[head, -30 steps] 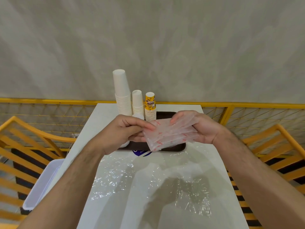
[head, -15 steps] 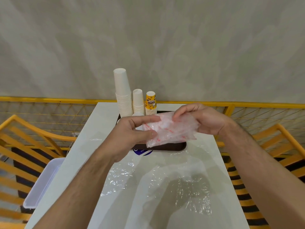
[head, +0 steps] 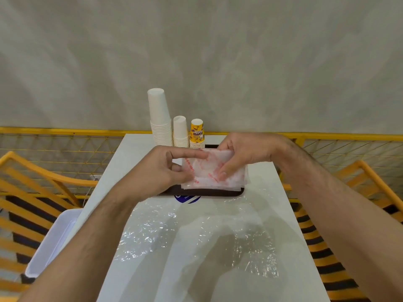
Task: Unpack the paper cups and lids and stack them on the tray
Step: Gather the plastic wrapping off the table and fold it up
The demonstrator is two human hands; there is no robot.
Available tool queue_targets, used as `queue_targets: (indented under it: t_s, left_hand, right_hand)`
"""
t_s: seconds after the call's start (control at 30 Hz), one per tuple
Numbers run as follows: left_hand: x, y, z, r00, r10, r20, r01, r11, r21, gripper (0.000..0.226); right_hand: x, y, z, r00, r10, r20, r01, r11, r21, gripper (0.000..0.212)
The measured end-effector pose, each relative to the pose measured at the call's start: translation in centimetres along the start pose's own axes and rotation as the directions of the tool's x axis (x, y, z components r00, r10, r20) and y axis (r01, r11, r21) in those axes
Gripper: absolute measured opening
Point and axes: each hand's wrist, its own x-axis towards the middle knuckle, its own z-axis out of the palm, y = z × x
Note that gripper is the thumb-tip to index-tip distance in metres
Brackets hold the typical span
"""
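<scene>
Both my hands hold a flat translucent plastic packet (head: 205, 177) with red print just above the dark tray (head: 207, 191). My left hand (head: 161, 171) pinches its left edge between thumb and forefinger. My right hand (head: 244, 155) grips its right side, fingers curled over the top. On the far part of the tray stand three inverted cup stacks: a tall white stack (head: 160, 118), a shorter white stack (head: 181, 131) and a yellow printed stack (head: 197, 134). What the packet holds I cannot make out.
Crumpled clear plastic wrap (head: 196, 238) covers the near half of the white table (head: 135, 149). A blue round label (head: 186, 198) peeks out by the tray's front edge. A white bin (head: 54, 238) sits low on the left. Yellow chairs (head: 366, 192) and a yellow railing (head: 65, 131) flank the table.
Both hands carried the packet forward and lowered it toward the tray, turning it flatter. My right hand shifted its grip over the packet's top.
</scene>
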Motion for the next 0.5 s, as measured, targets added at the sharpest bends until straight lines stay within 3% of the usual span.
queue_targets:
  t_s: [0.07,0.23,0.4,0.5]
  left_hand:
    - [-0.4,-0.3,-0.1,1.0,-0.005,0.008,0.006,1.0,-0.005,0.052]
    - [-1.2,-2.1,0.2,0.996,-0.055,-0.074,0.045,0.991,-0.125,0.052]
    - [-1.3,-4.3,1.9,0.975,-0.067,-0.21,0.018,0.973,-0.229,0.043]
    - [-1.5,-5.1,2.2,0.986,-0.058,-0.155,0.014,0.962,-0.273,0.048]
  right_hand:
    - [-0.5,0.5,0.4,0.999,-0.022,-0.023,0.024,0.996,0.081,0.015]
    - [-1.4,2.7,2.8,0.971,-0.08,-0.225,0.156,0.927,0.342,0.023]
    - [-1.8,4.3,6.7,0.885,-0.084,-0.457,0.346,0.777,0.526,0.06]
    - [-2.8,5.0,8.6,0.815,-0.104,-0.57,0.443,0.745,0.498,0.042]
